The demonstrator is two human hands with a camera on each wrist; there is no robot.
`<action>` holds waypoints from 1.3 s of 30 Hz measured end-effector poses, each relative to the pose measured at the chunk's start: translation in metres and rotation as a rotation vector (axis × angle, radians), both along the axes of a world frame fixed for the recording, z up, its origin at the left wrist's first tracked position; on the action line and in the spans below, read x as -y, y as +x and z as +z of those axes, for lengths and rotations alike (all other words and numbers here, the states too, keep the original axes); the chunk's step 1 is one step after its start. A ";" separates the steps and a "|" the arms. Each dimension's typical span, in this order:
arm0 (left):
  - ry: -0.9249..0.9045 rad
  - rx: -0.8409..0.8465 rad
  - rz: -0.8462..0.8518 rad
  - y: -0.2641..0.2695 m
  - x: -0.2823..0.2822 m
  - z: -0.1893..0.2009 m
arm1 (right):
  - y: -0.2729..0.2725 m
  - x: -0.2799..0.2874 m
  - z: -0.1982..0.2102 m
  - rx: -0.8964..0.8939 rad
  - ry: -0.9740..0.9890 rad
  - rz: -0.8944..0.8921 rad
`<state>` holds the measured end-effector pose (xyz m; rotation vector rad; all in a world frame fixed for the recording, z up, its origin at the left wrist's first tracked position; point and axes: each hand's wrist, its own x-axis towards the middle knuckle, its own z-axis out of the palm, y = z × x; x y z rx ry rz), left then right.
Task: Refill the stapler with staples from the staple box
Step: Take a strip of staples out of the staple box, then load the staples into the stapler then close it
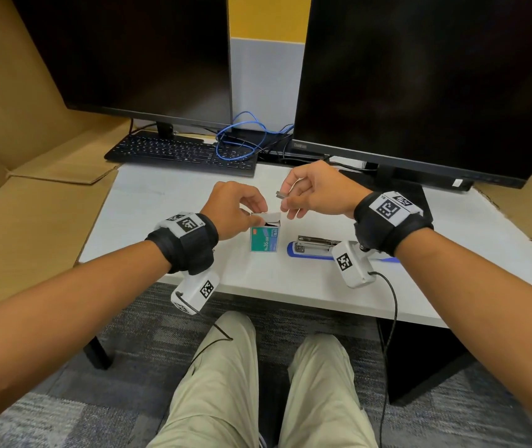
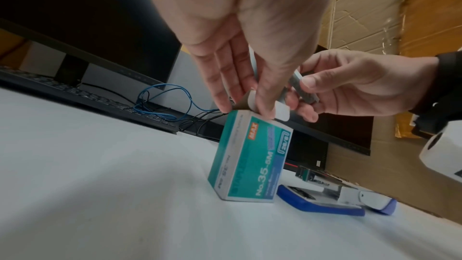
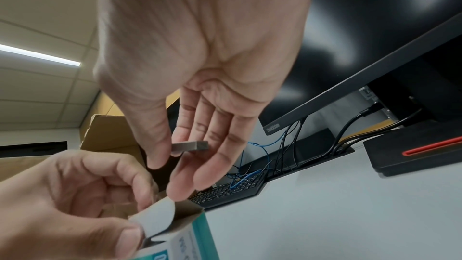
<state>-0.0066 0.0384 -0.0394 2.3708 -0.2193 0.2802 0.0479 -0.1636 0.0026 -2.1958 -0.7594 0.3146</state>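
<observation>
A teal and white staple box (image 1: 264, 239) (image 2: 250, 157) stands upright on the white desk (image 1: 167, 202), its top flaps open. My left hand (image 1: 235, 206) (image 2: 240, 78) pinches the flaps at the box's top (image 3: 160, 222). Just above and to the right, my right hand (image 1: 310, 195) (image 3: 190, 145) pinches a grey strip of staples (image 1: 280, 194) (image 2: 303, 90) (image 3: 191, 146) between thumb and fingers, clear of the box. The blue and white stapler (image 1: 314, 248) (image 2: 332, 195) lies opened on the desk to the right of the box, its metal channel exposed.
Two dark monitors (image 1: 148, 53) (image 1: 432, 79) stand at the back with a black keyboard (image 1: 184, 153) and blue cables (image 1: 242, 137) between them. Cardboard sheets (image 1: 25, 189) flank the desk on both sides. My knees (image 1: 226, 367) sit below the desk's front edge.
</observation>
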 end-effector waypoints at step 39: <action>0.383 0.069 -0.132 -0.001 -0.001 -0.004 | 0.000 0.004 -0.018 0.223 -0.210 0.097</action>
